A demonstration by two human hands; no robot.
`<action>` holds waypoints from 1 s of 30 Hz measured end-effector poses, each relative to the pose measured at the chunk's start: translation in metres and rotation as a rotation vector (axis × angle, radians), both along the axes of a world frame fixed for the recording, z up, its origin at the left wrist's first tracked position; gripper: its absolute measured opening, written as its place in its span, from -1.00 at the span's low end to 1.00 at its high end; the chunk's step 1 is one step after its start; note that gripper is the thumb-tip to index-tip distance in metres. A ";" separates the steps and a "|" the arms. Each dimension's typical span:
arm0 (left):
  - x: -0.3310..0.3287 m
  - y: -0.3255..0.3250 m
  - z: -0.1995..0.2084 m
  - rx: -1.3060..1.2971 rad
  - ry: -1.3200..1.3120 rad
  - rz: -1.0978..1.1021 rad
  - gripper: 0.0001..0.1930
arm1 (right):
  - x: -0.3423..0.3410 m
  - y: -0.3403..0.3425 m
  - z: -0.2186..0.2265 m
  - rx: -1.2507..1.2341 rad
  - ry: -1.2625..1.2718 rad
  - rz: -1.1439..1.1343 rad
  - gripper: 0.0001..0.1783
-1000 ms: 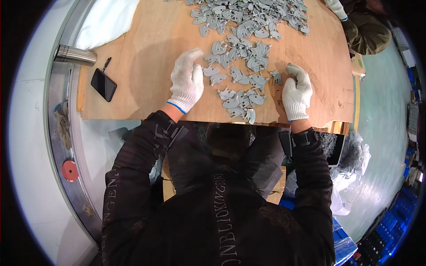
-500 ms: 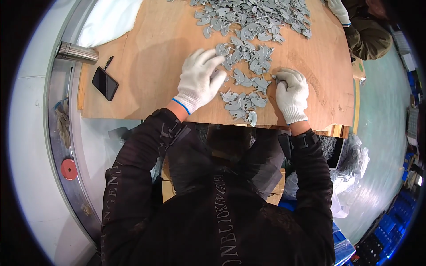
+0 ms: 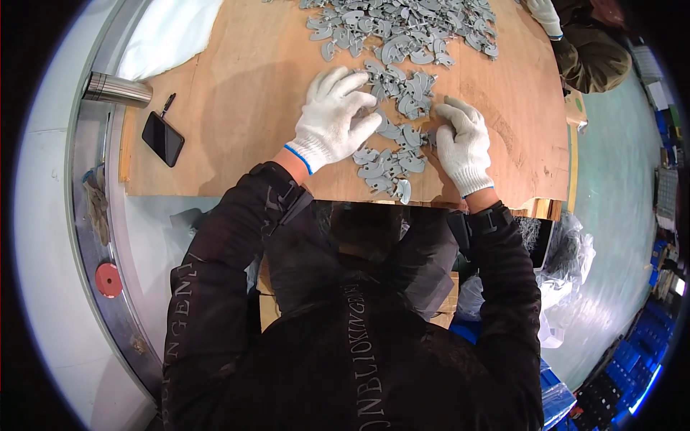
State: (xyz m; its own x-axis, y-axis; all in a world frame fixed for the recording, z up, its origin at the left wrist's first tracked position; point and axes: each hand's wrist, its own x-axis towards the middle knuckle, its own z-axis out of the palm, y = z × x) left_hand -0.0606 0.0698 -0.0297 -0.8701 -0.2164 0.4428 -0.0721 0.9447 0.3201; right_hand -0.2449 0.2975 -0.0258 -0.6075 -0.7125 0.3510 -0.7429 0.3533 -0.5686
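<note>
Small grey curved parts (image 3: 392, 169) lie in a loose group near the table's front edge, with more grey parts (image 3: 413, 93) just beyond them. At the left of this group is my left hand (image 3: 334, 115) in a white knit glove. Its thumb stands apart from the bent fingers, and the fingertips reach the edge of the parts. My right hand (image 3: 463, 144), gloved the same way, hovers at the group's right side with fingers curved and thumb apart. No part shows clearly in either hand; the undersides of the fingers are hidden.
A large heap of grey parts (image 3: 410, 29) covers the far middle of the wooden table (image 3: 237, 144). On the left are a black phone (image 3: 163, 138), a pen (image 3: 169, 103), a metal flask (image 3: 118, 89) and a white sheet (image 3: 169, 36). Another person's gloved hand (image 3: 544, 16) is at the far right.
My left hand has shifted slightly right and its thumb now reaches over the parts. My right hand has moved slightly up and left, and its fingers have loosened.
</note>
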 end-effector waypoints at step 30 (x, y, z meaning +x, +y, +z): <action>-0.025 0.018 0.013 -0.019 0.049 -0.190 -0.69 | 0.001 -0.011 0.000 -0.024 0.043 -0.041 -0.73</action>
